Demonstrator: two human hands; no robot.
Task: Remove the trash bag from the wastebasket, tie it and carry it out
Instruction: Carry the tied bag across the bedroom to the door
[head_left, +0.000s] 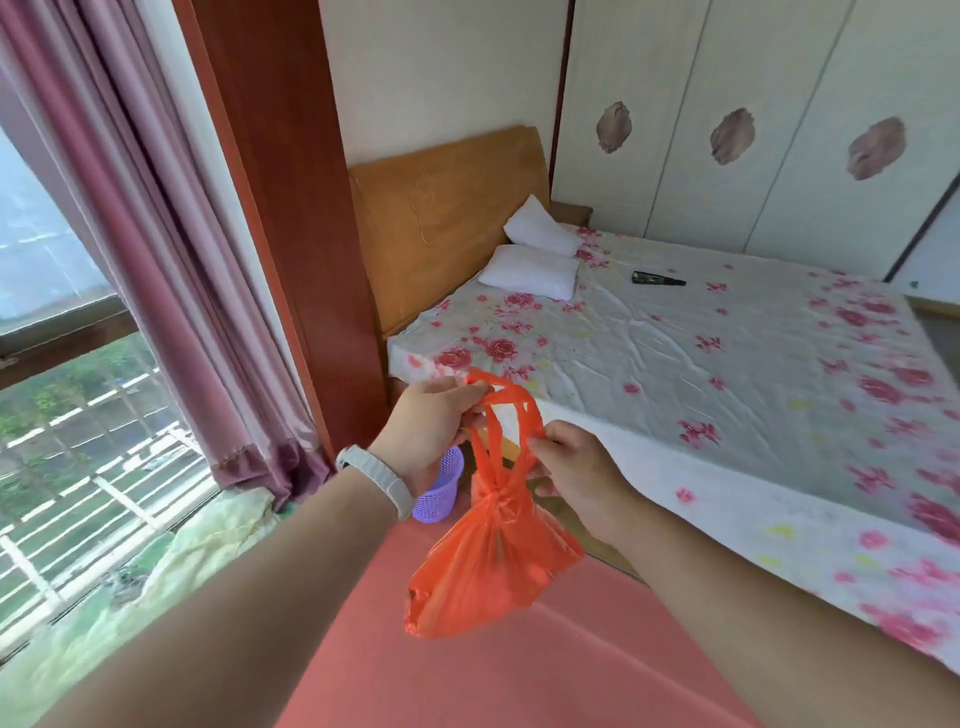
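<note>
An orange plastic trash bag (488, 571) hangs in the air in front of me, knotted at its neck, with its two handle loops sticking up. My left hand (426, 426) pinches the upper loop. My right hand (571, 467) grips the other loop just to the right of the knot. A small purple mesh wastebasket (441, 488) stands on the floor behind my left wrist, partly hidden by it, with no bag seen in it.
A bed (727, 364) with a flowered sheet, two white pillows (530, 270) and a dark object (657, 279) fills the right. A window with pink curtains (156, 260) is on the left. A red surface (467, 686) lies below the bag. A white wardrobe (753, 130) stands behind the bed.
</note>
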